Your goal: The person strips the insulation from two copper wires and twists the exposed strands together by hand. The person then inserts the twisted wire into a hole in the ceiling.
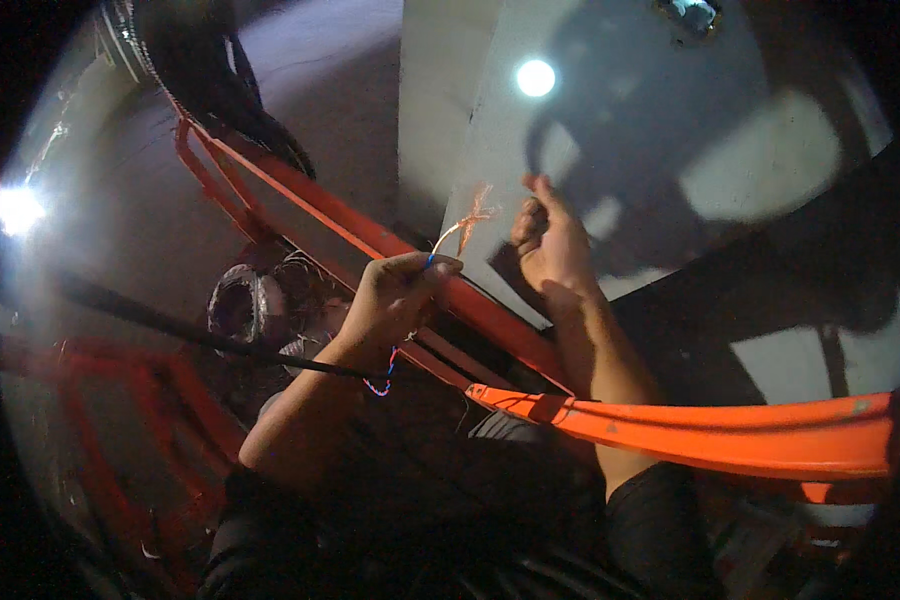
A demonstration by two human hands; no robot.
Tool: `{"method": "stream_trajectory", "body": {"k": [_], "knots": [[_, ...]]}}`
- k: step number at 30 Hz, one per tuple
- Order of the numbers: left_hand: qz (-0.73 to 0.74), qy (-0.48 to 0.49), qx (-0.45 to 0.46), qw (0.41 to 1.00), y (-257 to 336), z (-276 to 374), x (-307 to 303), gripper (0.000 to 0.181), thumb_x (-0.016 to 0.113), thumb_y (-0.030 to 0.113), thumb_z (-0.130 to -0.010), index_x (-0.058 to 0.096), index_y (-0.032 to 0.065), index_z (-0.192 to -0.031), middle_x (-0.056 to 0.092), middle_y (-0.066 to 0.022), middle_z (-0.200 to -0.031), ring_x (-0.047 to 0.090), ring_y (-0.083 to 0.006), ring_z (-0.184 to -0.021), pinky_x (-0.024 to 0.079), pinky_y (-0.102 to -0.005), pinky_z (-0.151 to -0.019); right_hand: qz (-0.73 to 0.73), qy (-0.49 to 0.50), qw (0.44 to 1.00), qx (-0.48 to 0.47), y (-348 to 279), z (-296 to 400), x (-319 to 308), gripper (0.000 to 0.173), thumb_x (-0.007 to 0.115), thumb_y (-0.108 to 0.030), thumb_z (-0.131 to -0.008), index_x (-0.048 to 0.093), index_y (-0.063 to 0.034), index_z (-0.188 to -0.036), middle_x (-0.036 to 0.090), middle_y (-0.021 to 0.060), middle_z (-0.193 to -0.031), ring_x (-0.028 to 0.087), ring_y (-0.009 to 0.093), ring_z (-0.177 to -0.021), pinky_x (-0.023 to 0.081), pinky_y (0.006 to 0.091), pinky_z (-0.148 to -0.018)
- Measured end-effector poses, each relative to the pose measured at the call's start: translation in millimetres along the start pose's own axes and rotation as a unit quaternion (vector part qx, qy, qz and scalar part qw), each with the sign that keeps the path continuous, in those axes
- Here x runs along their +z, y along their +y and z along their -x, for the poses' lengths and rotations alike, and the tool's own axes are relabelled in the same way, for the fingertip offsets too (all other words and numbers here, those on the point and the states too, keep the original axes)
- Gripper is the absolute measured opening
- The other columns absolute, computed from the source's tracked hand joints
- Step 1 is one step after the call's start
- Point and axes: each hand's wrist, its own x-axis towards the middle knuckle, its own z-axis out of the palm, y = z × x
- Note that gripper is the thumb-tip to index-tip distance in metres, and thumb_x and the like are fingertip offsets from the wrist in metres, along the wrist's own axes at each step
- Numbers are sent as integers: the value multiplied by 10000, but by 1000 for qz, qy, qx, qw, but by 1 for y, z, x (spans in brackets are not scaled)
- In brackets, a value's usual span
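My left hand (401, 296) pinches a thin cable whose blue part shows at the fingertips. From there a pale insulated wire (444, 238) rises and ends in frayed bare copper strands (480, 212). Below the same hand hangs a twisted red and blue wire (379, 388); whether it joins the held cable cannot be told. My right hand (551, 232) is raised to the right of the strands, apart from them, with its fingers curled and the thumb side up. Whether something small lies between its fingers is not clear.
Orange-red metal rails (487, 322) run diagonally beneath my hands, and a bright orange bar (720, 435) crosses at the right. A black cable (195, 335) passes at the left near a wrapped coil (236, 304). A pale panel (487, 142) stands beyond, with shadows on it.
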Motion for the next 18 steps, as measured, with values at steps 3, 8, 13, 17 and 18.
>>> {"method": "stream_trajectory", "body": {"k": [3, 8, 13, 17, 18], "knots": [[-170, 100, 79, 977, 2, -23, -35, 213, 641, 236, -952, 701, 40, -1007, 538, -42, -665, 520, -146, -602, 414, -308, -548, -31, 88, 994, 60, -21, 6, 20, 335, 603, -336, -994, 608, -41, -1152, 538, -21, -738, 529, 79, -617, 414, 237, -551], [-469, 204, 357, 782, 83, -49, -118, 242, 589, 257, -935, 672, 45, -1018, 641, -171, -891, 647, -362, -874, 509, -440, -765, 166, -30, 984, 57, -4, 15, 19, 278, 616, -329, -976, 679, -63, -1030, 575, -30, -735, 545, 67, -631, 417, 230, -564], [-621, 122, 467, 617, 208, -60, -117, 233, 621, 253, -885, 688, 41, -956, 637, -160, -847, 620, -350, -847, 483, -425, -784, 205, -34, 976, 61, -7, 13, 14, 216, 627, -256, -951, 705, -55, -969, 592, -18, -715, 553, 75, -620, 456, 241, -573], [-710, 45, 313, 629, 134, -104, -106, 243, 548, 270, -931, 705, 189, -1097, 692, -98, -1053, 654, -334, -981, 532, -446, -834, 242, -88, 966, 22, 10, 10, 15, 210, 613, -231, -959, 703, -42, -961, 597, -14, -718, 553, 74, -622, 481, 257, -576], [-676, 16, 315, 666, 107, -111, -99, 246, 584, 241, -904, 702, 169, -1108, 694, -107, -1047, 654, -327, -993, 529, -434, -840, 255, -89, 963, 11, 10, 11, 14, 212, 609, -227, -961, 704, -38, -961, 600, -11, -720, 554, 73, -625, 478, 256, -578]]}}
